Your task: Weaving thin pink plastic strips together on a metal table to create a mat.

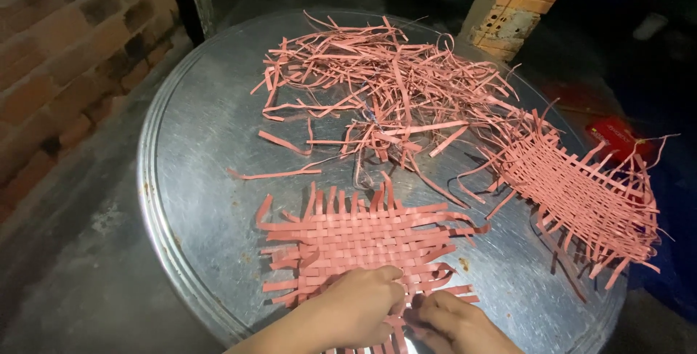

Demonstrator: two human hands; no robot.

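Worn on the head, looking steeply down and close at the round metal table (189,158), hands at six o'clock.

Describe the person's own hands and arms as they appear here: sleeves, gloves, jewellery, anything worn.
Both hands are bare: no gloves on the left hand or the right hand. No ring, watch or bracelet shows. The left forearm is uncovered as far as the frame's bottom edge, with no sleeve in sight; the right arm is cut off at the wrist.

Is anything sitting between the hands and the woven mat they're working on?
No. Both the left hand and the right hand already rest on the near edge of the woven pink mat, with nothing visible between. The loose strip pile and the second woven mat lie apart on the round metal tray.
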